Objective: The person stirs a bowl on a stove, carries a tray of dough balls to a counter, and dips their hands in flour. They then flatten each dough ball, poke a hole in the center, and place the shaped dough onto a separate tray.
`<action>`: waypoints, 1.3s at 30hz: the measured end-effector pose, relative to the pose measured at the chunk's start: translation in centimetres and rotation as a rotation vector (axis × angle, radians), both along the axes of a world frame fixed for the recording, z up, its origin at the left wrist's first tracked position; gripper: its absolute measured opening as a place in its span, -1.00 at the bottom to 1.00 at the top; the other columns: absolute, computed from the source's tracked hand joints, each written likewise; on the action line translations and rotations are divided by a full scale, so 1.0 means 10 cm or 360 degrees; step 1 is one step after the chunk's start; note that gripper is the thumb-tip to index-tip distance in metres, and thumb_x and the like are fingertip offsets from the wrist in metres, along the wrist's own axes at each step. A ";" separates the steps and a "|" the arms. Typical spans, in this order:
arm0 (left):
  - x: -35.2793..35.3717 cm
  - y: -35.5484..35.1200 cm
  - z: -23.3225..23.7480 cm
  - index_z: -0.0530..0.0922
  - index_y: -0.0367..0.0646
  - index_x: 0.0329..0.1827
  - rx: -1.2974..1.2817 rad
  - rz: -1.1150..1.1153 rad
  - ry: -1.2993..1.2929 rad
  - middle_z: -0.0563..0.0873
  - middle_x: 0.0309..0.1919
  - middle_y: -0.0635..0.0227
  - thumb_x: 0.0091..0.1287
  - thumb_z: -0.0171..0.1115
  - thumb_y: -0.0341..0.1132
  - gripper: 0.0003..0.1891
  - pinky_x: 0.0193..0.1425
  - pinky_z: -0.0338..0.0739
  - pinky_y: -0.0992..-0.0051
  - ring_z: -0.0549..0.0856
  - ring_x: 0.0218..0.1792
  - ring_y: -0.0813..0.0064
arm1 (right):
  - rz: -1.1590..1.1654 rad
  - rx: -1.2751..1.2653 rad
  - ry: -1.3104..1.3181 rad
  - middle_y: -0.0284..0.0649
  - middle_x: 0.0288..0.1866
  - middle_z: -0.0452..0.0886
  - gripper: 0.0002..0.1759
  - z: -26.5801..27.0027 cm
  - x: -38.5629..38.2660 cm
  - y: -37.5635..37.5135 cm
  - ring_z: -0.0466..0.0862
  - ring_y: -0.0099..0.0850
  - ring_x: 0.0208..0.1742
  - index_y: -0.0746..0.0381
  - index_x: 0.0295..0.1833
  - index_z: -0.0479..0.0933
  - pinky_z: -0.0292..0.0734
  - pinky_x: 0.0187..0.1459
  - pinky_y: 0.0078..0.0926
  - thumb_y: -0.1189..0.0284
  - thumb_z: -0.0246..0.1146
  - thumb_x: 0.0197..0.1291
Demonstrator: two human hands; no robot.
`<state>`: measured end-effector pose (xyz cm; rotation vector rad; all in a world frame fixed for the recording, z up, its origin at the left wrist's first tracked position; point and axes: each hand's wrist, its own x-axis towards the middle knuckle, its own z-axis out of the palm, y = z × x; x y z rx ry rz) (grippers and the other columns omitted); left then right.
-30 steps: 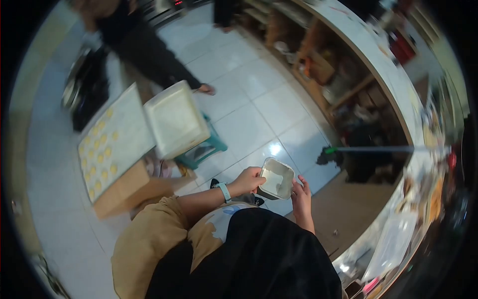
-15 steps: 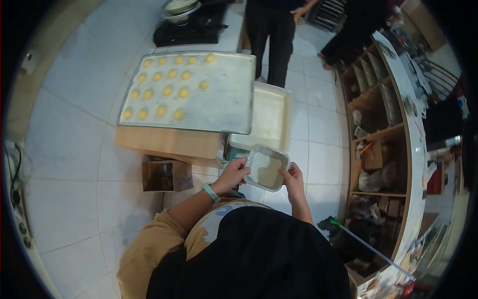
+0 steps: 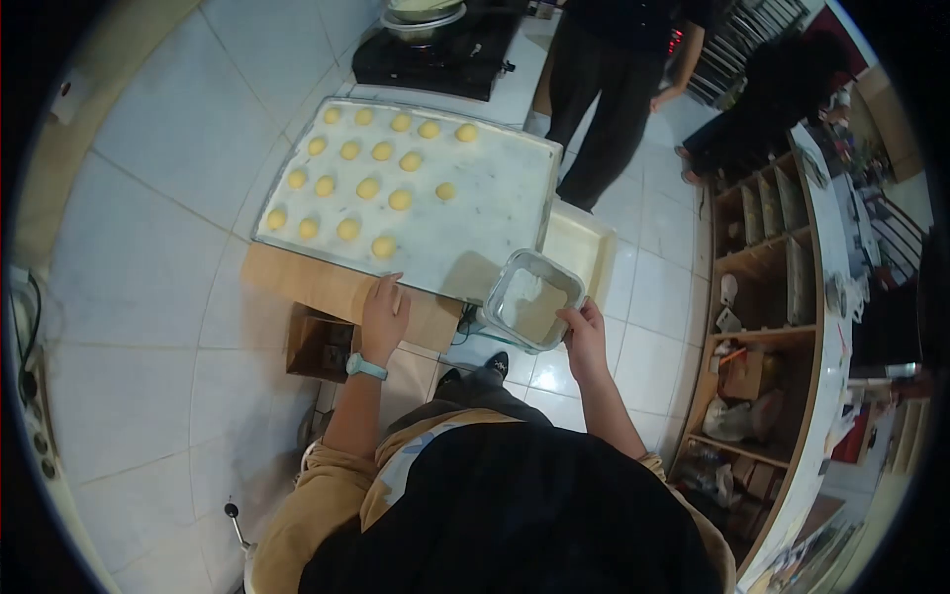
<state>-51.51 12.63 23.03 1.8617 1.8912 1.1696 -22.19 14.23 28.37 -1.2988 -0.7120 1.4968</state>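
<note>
We pinch the pan (image 3: pixel 544 269) by its right rim in our right hand (image 3: pixel 586 342), at the near right corner of the tray (image 3: pixel 475 208), while our left hand (image 3: pixel 384 317) sits fingers apart by its near edge, so that one-sided hold could let the pan tip.

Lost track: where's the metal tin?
Right of centre in the head view, the metal tin is in the right hand, by the near right corner of the baking tray.

From my head, my one camera looks forward and down, close above my torso (image 3: pixel 515 495), its wide round view taking in my left hand (image 3: pixel 384 315) and right hand (image 3: pixel 585 340) just beyond, with shelving (image 3: pixel 762 335) along the right
</note>
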 end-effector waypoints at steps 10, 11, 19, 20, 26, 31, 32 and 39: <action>-0.03 -0.27 -0.07 0.49 -0.30 -0.20 -0.0190 0.0223 -0.0239 0.60 -0.28 0.08 0.19 0.10 -0.42 -0.83 -0.11 0.44 0.30 0.57 -0.20 0.05 | 0.0315 -0.0046 0.0291 -0.38 -0.51 0.39 -0.80 -0.65 -0.55 0.71 0.43 -0.57 -0.55 0.17 -0.34 0.25 0.38 -0.48 -0.61 0.48 0.19 0.11; -0.12 -0.29 -0.10 0.49 -0.30 -0.20 -0.0202 0.0227 -0.0240 0.60 -0.28 0.08 0.19 0.10 -0.42 -0.83 -0.11 0.44 0.30 0.57 -0.20 0.05 | 0.0401 0.0003 -0.0034 -0.34 -0.49 0.40 -0.79 -0.66 -0.52 0.75 0.45 -0.51 -0.53 0.21 -0.28 0.28 0.41 -0.42 -0.55 0.48 0.21 0.08; -0.93 -0.08 -0.27 0.52 -0.30 -0.20 -0.0356 0.0439 -0.0749 0.63 -0.30 0.21 0.24 0.13 -0.40 -0.84 -0.15 0.47 0.49 0.61 -0.25 0.45 | 0.1158 0.0720 -0.1765 0.07 -0.07 0.48 -0.61 -0.07 -1.03 0.99 0.53 -0.07 -0.06 0.28 -0.09 0.45 0.46 -0.10 -0.16 0.43 0.31 -0.09; -1.01 0.00 -0.29 0.52 -0.30 -0.20 -0.0342 0.0425 -0.0752 0.63 -0.30 0.21 0.24 0.13 -0.40 -0.84 -0.15 0.47 0.49 0.61 -0.25 0.45 | 0.1140 0.0728 -0.1775 0.07 -0.07 0.48 -0.61 -0.08 -1.13 1.00 0.53 -0.07 -0.06 0.28 -0.09 0.45 0.46 -0.10 -0.16 0.43 0.31 -0.09; -1.34 0.30 -0.29 0.52 -0.24 -0.15 -0.0321 0.0171 -0.0861 0.62 -0.33 0.39 0.29 0.11 -0.40 -0.86 -0.18 0.45 0.64 0.54 -0.30 0.68 | 0.1271 0.0426 -0.2553 0.06 -0.29 0.58 -0.72 -0.62 -1.18 1.08 0.62 -0.06 -0.30 0.33 -0.26 0.54 0.55 -0.22 -0.24 0.49 0.31 -0.19; -1.52 0.27 -0.10 0.50 -0.33 -0.10 -0.0870 0.0008 -0.2209 0.62 -0.24 0.24 0.36 0.00 -0.17 -0.66 -0.05 0.46 0.51 0.60 -0.17 0.45 | 0.1131 0.0582 -0.2323 0.03 -0.20 0.56 -0.72 0.46 -1.50 0.88 0.59 -0.09 -0.19 0.29 -0.14 0.54 0.50 -0.15 -0.27 0.52 0.20 -0.05; -1.50 0.31 0.01 0.50 -0.33 -0.10 -0.0861 0.0021 -0.2214 0.62 -0.24 0.24 0.36 0.00 -0.17 -0.66 -0.05 0.46 0.51 0.60 -0.17 0.45 | 0.1076 0.0742 -0.2232 0.04 -0.17 0.56 -0.71 0.55 -1.70 0.86 0.57 -0.08 -0.17 0.27 -0.11 0.53 0.49 -0.10 -0.24 0.49 0.18 -0.02; -2.06 0.59 0.01 0.22 -0.41 0.20 -0.0515 -0.0763 -0.3745 0.39 0.16 0.04 0.32 -0.17 0.14 -0.30 0.28 0.23 0.32 0.38 0.19 0.25 | 0.1687 0.1860 -0.1837 -0.04 0.31 0.22 -0.44 -0.19 -3.54 0.97 0.16 -0.20 0.37 0.32 0.24 0.21 -0.05 0.36 -0.19 0.13 -0.16 0.30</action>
